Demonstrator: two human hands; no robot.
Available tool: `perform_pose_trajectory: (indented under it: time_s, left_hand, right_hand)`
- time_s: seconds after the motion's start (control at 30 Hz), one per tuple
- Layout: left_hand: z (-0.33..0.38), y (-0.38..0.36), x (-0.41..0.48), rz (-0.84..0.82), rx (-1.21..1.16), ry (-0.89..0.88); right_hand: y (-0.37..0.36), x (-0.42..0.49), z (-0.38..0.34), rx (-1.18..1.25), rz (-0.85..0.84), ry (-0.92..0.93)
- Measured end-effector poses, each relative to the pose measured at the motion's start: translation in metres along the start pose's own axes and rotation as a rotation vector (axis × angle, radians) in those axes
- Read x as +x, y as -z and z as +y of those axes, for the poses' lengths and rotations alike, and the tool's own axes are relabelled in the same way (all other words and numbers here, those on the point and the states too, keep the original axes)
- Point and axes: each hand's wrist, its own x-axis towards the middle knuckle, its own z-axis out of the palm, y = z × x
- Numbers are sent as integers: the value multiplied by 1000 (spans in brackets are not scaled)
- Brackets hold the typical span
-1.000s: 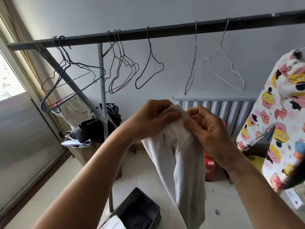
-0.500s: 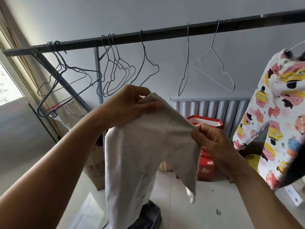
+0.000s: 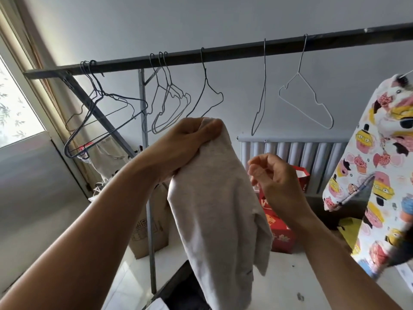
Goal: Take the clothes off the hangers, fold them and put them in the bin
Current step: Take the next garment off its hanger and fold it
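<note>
Hiding much of the bin (image 3: 176, 287), grey garment (image 3: 214, 209) hangs gripped by left hand (image 3: 190, 139); right hand (image 3: 274, 175) empty.

Colours: rail (image 3: 223, 57) dark grey; plain garment (image 3: 214, 202) below rail pale grey; printed garment (image 3: 380, 180) at rail's right end white, with yellow-pink-black cartoon figures; box (image 3: 282, 239) under rail red.

Rail (image 3: 245, 52): one.

Empty wire hangers on the rail: nine as far as can be counted.
- Left cluster (image 3: 105, 121): apparently three, overlapping.
- Middle cluster (image 3: 169, 104): three.
- Singles to the right: three, namely one dark hanger (image 3: 207, 92), one grey hanger (image 3: 260, 104) and one white hanger (image 3: 306, 101).

Garments: two, namely one grey garment (image 3: 214, 209) and one printed garment (image 3: 380, 175) at far right.

Hands: two, namely left hand (image 3: 192, 139) and right hand (image 3: 274, 175).

Red containers: two, namely red bag (image 3: 300, 175) and red box (image 3: 281, 238).

Cardboard box (image 3: 143, 233): one.

Bin (image 3: 178, 285): one.

Radiator (image 3: 312, 153): one.
</note>
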Motion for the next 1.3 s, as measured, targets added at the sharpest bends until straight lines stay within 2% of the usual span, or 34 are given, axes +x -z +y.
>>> perform_pose_trajectory:
  time_s: [0.1,0.27,0.4,0.53,0.67,0.73,0.8,0.87,0.97,1.07,1.13,1.3]
  left_hand:
    - [3,-4,1,15,16,4]
    - [9,-6,2,38,-7,-9]
    - [13,-3,3,28,-28,-46]
    - [13,10,8,93,175,-135]
    - [16,17,11,221,337,-163]
    - [12,19,14,310,227,-136]
    - [3,18,10,344,-129,-31]
    - [-14,8,-3,241,-482,111]
    - [-56,-20,-33,74,-780,214]
    - [-78,-46,-58,15,-836,341]
    - [-86,-53,-65,33,-791,345]
    - [-91,-53,-57,299,-608,226]
  right_hand:
    - [2,-16,-14,116,-6,49]
    - [0,-31,-24,180,-279,76]
    - [-4,-31,-29,149,-257,42]
    - [-1,-28,-31,170,-285,15]
    - [-1,-27,-35,293,-353,-41]
    - [-3,-27,-35,329,-342,-61]
    - [-5,-25,-36,378,-301,-87]
    - [-6,-22,-36,461,-250,-130]
    - [-9,-17,-36,537,-164,-172]
    - [-11,-15,-31,527,-94,-200]
    - [-11,-15,-27,510,-80,-206]
    - [-11,-18,-25,412,-84,-169]
